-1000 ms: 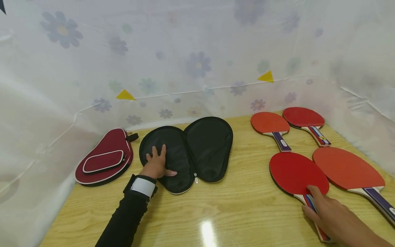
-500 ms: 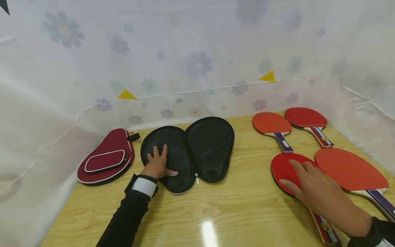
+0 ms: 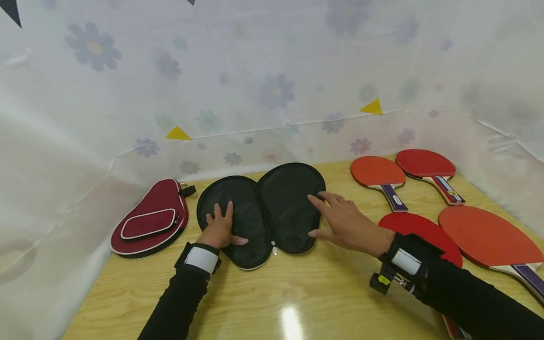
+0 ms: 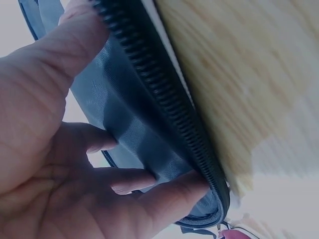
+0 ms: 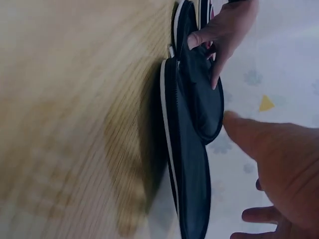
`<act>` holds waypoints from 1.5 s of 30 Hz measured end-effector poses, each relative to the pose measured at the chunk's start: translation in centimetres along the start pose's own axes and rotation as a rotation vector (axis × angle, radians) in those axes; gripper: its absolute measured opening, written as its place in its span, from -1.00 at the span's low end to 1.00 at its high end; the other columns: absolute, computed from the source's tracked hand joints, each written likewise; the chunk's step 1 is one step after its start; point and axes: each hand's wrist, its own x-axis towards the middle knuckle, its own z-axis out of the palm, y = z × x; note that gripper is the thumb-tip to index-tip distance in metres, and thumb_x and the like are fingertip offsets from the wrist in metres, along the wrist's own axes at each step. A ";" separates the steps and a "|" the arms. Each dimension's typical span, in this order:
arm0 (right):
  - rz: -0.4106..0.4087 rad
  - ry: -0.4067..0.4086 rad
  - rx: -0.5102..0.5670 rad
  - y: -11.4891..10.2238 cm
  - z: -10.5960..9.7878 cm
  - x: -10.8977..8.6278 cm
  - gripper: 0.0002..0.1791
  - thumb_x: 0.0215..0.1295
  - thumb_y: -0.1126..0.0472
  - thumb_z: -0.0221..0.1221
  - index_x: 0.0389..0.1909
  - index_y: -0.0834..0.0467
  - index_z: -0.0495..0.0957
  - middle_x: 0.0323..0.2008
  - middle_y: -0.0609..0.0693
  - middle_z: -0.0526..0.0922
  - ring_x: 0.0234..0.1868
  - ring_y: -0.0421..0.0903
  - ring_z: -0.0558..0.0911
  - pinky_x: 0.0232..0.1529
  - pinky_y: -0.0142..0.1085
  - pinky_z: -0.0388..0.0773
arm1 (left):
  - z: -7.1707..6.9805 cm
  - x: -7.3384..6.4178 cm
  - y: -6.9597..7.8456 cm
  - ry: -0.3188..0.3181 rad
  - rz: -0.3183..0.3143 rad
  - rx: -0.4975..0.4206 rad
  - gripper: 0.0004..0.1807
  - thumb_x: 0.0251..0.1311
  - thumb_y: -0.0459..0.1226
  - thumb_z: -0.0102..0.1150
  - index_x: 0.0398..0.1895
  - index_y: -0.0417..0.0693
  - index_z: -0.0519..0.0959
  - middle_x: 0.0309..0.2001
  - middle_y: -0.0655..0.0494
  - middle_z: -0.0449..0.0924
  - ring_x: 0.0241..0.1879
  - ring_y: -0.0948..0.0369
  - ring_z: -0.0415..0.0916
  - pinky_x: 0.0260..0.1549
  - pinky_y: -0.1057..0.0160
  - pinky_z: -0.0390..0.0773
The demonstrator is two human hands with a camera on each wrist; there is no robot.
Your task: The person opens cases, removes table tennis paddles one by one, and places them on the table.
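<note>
A black table tennis bat case [image 3: 285, 203] lies unzipped and spread flat on the table, its two halves side by side. My left hand [image 3: 217, 232] rests on the left half with fingers spread; the left wrist view shows its fingertips along the lining, beside the zipper teeth [image 4: 159, 94]. Over the outer edge of the right half, my right hand [image 3: 350, 225] reaches with fingers apart and relaxed, holding nothing. A silver zipper pull [image 3: 274, 248] hangs at the near end between the halves. Under my right forearm lies a red bat [image 3: 418, 228], partly hidden.
A maroon bat case [image 3: 150, 219] with a small front pocket sits at the left. Toward the right lie an orange-red bat [image 3: 377, 171], a red bat [image 3: 425, 162] and another orange-red one [image 3: 488, 236]. A flowered sheet [image 3: 255, 71] hangs behind the wooden table [image 3: 255, 302].
My right hand has let go of the near red bat and moved left to the black case's right half. The left hand stays in place on the left half.
</note>
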 end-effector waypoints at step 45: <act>0.137 -0.366 -0.009 -1.1 5.0 5.7 -0.07 0.27 -0.31 0.25 0.45 0.25 0.34 0.37 0.42 0.31 0.31 0.43 0.35 0.24 0.21 0.40 | 0.3 -3.1 9.1 0.523 0.198 -0.312 -0.27 0.40 -0.40 0.11 0.56 -0.28 0.07 0.43 -0.52 0.06 -0.27 -0.21 0.63 -0.40 -0.03 0.60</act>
